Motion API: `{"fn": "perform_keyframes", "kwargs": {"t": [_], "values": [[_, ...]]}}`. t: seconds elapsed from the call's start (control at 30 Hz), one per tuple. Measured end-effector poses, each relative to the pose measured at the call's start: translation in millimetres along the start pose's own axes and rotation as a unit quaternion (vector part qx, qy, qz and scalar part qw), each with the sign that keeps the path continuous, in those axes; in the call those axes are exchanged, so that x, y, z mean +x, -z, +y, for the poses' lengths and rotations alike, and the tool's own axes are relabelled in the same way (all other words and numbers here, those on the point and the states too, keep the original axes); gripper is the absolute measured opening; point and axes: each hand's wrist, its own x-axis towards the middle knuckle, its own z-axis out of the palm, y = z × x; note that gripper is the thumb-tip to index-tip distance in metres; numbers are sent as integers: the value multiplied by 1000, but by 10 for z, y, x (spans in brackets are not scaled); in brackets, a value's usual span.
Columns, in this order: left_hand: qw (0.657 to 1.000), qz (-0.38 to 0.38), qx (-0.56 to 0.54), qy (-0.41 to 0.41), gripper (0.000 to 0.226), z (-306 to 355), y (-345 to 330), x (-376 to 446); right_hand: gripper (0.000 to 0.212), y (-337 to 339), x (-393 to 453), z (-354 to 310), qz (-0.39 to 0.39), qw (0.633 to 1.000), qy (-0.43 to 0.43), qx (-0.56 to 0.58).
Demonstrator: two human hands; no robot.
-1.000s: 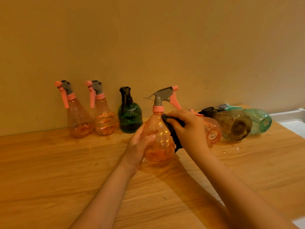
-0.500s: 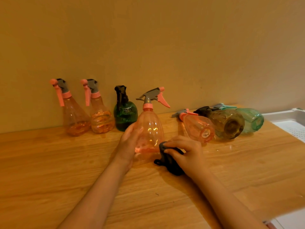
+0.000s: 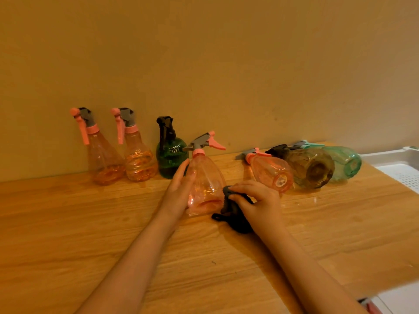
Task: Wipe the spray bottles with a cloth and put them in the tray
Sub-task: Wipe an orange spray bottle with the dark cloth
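Warm yellow light falls on a plain wall and a wooden tabletop (image 3: 90,234), seen from the single head view. At the centre, the left hand (image 3: 179,191) lies flat with straight fingers against the side of an upright pink spray bottle (image 3: 205,177), probably to steady it while its lower part is wiped. Just at the bottle's four o'clock, the right hand (image 3: 260,200) has its fingers curled round a bunched dark cloth (image 3: 233,217), which touches the tabletop and the foot of the bottle; wiping near the base seems to be the step in hand. Toward ten o'clock, along the wall, stand two pink bottles (image 3: 106,159) and one dark green bottle (image 3: 171,157), upright and untouched, likely waiting their turn. Toward two o'clock lie three bottles on their sides, bases toward the camera: a pink one (image 3: 269,171), an amber one (image 3: 310,168) and a teal one (image 3: 344,164), each touching the next. Whether these are already wiped cannot be told. That makes seven bottles: four pink, one green, one amber, one teal. At three o'clock, at the table's edge, sits the white perforated tray (image 3: 394,159), and no bottle shows in the visible part.
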Motion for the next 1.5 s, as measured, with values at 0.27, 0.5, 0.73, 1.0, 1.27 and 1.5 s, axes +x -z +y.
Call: {"fn": "perform_keyframes", "kwargs": {"t": [0.27, 0.5, 0.73, 1.0, 1.27, 1.5], "values": [[975, -115, 183, -50, 62, 9, 30, -111, 30, 54, 35, -34, 21, 995, -90, 35], [975, -85, 184, -90, 66, -13, 21, -157, 28, 99, 82, -73, 33, 980, -175, 88], [976, -21, 182, -119, 59, 89, -137, -232, 34, 161, 99, -149, 69, 969, -160, 176], [916, -133, 352, -141, 111, 384, -63, -234, 39, 218, 217, -279, 120, 947, -184, 235], [948, -93, 192, -235, 98, 333, -87, -150, 32, 269, 304, -377, 111, 934, -195, 278], [951, -65, 64, -295, 96, 413, -120, -248, 37, 365, 380, -634, 72, 962, -121, 235]]}}
